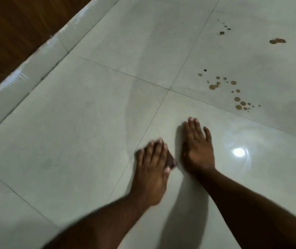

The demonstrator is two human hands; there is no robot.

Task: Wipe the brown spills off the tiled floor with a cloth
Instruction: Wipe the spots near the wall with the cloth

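Brown spills dot the pale tiled floor [89, 105] at the upper right: a cluster of round drops [237, 99], a smaller trail [221, 33] farther off, and one oblong blot [277, 41]. My left hand [152, 164] is stretched out low over the floor with its fingers straight and holds nothing; it is slightly blurred. My right hand [197, 146] is beside it, flat and palm down, fingers straight and pointing toward the drops. Both hands are well short of the spills. No cloth is in view.
A pale skirting strip [35, 58] runs diagonally along the upper left, with dark brown wood [9, 33] behind it. A bright lamp reflection [238, 152] shines on the tile right of my right hand. Grout lines cross near the middle of the floor.
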